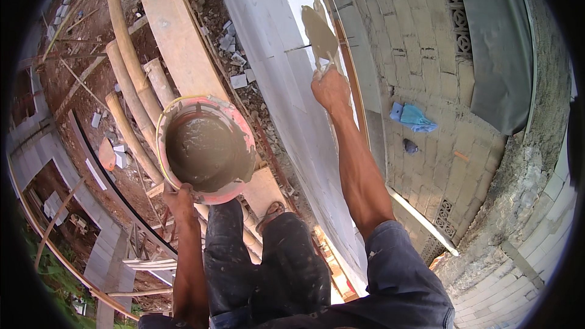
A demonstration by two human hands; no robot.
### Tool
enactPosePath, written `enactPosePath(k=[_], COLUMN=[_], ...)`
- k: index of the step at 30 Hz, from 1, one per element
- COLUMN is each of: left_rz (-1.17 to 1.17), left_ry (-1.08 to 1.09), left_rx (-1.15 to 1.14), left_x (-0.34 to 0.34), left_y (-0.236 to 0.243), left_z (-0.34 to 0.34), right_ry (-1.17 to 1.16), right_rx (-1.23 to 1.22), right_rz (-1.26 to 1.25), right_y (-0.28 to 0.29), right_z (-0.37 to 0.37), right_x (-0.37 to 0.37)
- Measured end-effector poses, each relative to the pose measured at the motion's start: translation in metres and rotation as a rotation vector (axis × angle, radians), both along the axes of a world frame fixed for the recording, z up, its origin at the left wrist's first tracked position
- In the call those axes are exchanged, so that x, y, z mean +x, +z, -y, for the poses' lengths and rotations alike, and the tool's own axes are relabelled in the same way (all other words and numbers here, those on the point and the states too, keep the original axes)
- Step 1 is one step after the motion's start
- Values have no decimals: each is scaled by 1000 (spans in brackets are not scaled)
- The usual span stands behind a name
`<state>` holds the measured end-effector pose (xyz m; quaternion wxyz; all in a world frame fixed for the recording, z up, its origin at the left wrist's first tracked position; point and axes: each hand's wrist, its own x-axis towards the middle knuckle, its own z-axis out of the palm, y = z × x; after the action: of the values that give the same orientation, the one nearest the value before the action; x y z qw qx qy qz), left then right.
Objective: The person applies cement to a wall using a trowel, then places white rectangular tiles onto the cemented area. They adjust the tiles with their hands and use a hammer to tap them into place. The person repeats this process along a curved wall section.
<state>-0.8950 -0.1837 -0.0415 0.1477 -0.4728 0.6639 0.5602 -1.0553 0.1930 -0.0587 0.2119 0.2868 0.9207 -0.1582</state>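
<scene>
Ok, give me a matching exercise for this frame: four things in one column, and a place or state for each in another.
Things:
1 bucket
2 trowel
3 blue cloth
4 bamboo poles

Places or states:
A lying on the brick surface
B held in the right hand, against the white wall
C down on the ground, side by side
D full of grey mortar, rim held by the left hand

Pairs: 1-D, 2-B, 3-A, 4-C

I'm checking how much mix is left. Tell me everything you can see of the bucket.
The bucket is round, pinkish-red, plastic by its look, with a thin yellowish handle along its left rim. Grey-brown wet mortar smears its rim and walls and lies inside; how deep cannot be told. It is seen from above, mouth up, over the bamboo poles and wooden plank. The left hand grips its near rim.
</scene>
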Motion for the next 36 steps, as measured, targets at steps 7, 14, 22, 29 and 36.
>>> enactPosePath(k=[7,14,22,29,36], left_rz=[-59,-91,-311,-170,-107], left_ry=[19,7,-114,-396,-382], left_rx=[-61,18,-13,-90,-8], left_x=[-3,-28,-53,-58,-70], left_y=[-14,-16,-18,19,36], left_z=[30,8,-57,-103,-99], right_ry=[62,47,306,375,162], right_rx=[8,-12,-272,-197,-383], right_rz=[-102,-110,-117,423,320], right_y=[-15,-9,34,-27,30], right_z=[6,10,41,83,65], right_x=[-58,-79,112,97,146])
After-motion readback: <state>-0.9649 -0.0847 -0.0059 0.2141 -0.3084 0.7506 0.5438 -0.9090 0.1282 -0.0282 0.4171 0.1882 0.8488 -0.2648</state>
